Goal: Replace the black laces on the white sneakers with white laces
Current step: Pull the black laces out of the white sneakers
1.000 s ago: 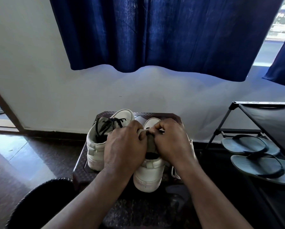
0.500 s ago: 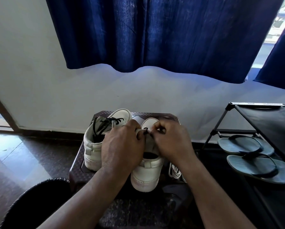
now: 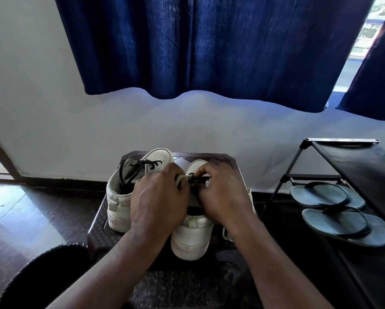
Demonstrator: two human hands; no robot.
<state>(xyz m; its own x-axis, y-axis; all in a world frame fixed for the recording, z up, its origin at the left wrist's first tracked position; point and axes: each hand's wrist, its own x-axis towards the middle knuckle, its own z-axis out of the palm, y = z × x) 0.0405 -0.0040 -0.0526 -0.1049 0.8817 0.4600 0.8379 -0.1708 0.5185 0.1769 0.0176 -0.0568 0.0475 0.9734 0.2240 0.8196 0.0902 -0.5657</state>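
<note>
Over the near sneaker (image 3: pixel 191 233), my left fingers (image 3: pixel 175 172) hold its edge; right fingers (image 3: pixel 206 172) pinch the black lace (image 3: pixel 196 180). Next, I'd pull it free.

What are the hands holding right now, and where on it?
The right hand pinches the black lace over the tongue of the right sneaker; the left hand grips that sneaker's upper edge beside it.

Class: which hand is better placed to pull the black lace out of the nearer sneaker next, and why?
Right. The right hand pinches the black lace over the sneaker, while the left hand grips the sneaker's upper, likely steadying it.
</note>
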